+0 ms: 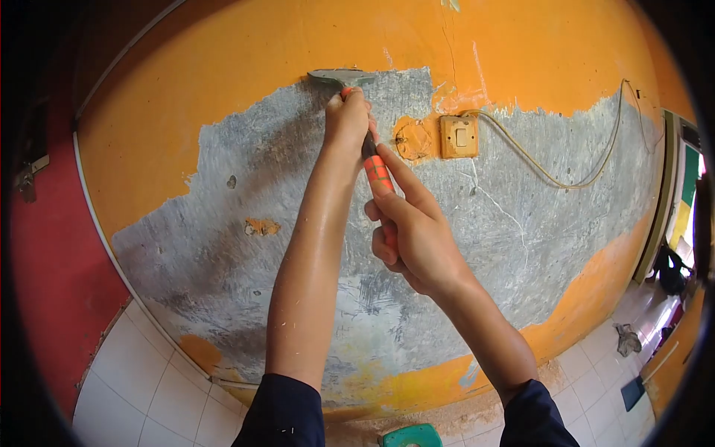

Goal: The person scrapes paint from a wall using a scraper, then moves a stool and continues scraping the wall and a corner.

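Both hands grip one paint scraper (341, 77) with a wide metal blade and a red-and-black handle. My left hand (348, 121) is closed round the handle just below the blade. Lower down, my right hand (417, 231) wraps the handle's red end, its index finger stretched along it. The blade lies against the wall, at the border between orange paint (261, 59) and a bare grey patch (298, 186). Right of the hands, a light switch (459, 137) sits on the wall beside a round orange-painted spot (413, 139).
A loose cable (551, 179) loops from the switch across the wall to the upper right. A green plastic stool (411, 436) stands below on the tiled floor (141, 380). A red door (56, 261) is at the left, and a crumpled grey item (627, 339) lies at the right.
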The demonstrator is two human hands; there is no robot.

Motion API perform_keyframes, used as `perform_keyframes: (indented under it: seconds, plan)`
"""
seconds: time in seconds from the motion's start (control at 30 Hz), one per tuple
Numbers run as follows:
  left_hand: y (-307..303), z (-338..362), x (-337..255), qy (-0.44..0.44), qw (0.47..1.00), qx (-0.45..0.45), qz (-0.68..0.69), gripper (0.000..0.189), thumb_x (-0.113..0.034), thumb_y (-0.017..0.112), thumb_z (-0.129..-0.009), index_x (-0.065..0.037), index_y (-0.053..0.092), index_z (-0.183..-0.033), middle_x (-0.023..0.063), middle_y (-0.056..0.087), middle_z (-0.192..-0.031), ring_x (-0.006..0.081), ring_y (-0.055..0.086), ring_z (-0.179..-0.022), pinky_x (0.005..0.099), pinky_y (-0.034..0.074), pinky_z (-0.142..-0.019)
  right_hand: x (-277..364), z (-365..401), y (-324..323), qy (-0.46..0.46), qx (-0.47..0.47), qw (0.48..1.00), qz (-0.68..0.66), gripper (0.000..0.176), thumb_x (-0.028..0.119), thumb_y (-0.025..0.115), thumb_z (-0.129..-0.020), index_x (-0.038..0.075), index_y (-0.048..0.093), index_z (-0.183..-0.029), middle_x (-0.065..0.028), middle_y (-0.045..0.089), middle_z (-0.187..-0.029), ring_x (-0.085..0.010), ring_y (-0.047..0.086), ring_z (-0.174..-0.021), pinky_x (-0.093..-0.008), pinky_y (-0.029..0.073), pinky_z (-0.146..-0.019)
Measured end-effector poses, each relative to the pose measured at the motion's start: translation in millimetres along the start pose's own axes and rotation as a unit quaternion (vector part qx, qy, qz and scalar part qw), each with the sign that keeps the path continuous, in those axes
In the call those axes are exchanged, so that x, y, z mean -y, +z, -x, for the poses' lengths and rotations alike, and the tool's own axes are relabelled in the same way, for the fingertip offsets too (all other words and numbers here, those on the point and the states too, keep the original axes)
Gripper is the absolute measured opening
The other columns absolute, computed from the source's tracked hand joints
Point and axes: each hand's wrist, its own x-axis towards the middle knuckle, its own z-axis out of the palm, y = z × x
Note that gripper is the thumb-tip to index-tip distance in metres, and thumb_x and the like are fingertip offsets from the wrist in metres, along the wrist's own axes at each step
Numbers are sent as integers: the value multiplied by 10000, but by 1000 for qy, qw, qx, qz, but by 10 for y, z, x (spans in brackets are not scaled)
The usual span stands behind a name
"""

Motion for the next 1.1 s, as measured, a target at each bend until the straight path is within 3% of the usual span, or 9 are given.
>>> perform_keyframes:
  seconds: [0.07,0.67,0.9,0.97,1.1]
  plan:
    - [-14,-20,-30,10,1000,-2,5,203,-226,454,-948,-42,445,-865,34,457,-649,123,449,-430,304,384,-346,3,1,14,-2,-1,1000,-8,553,220,487,-991,175,267,-1497,-24,485,-799,-63,356,-443,-211,279,-381]
    - [34,6,144,10,1000,-11,1,197,-222,465,-952,-27,454,-922,52,476,-718,124,455,-425,290,381,-343,-105,76,-112,-11,-7,1000,-4,557,237,478,-999,172,251,-1504,-20,471,-779,-61,362,-435,-218,280,-374]
    - [73,9,69,7,1000,-10,-11,181,-214,467,-945,-34,462,-928,51,482,-722,123,459,-439,297,387,-360,-3,76,-96,-7,3,1000,0,546,242,473,-1002,171,261,-1500,-17,473,-776,-63,377,-434,-216,279,-370]
    - [99,96,97,-14,999,-34,-12,138,-221,472,-954,-124,446,-860,-29,453,-681,70,419,-469,260,376,-399,-7,61,-101,-4,14,1000,1,544,246,475,-1002,171,264,-1498,-17,475,-776,-64,385,-434,-216,279,-370]
    - [89,-10,-2,-3,1000,-15,-24,127,-225,485,-952,-136,443,-872,-30,449,-672,72,410,-459,262,374,-398,52,15,-80,-10,1,1000,16,553,241,468,-1002,176,247,-1505,-23,474,-787,-66,380,-440,-219,286,-373]
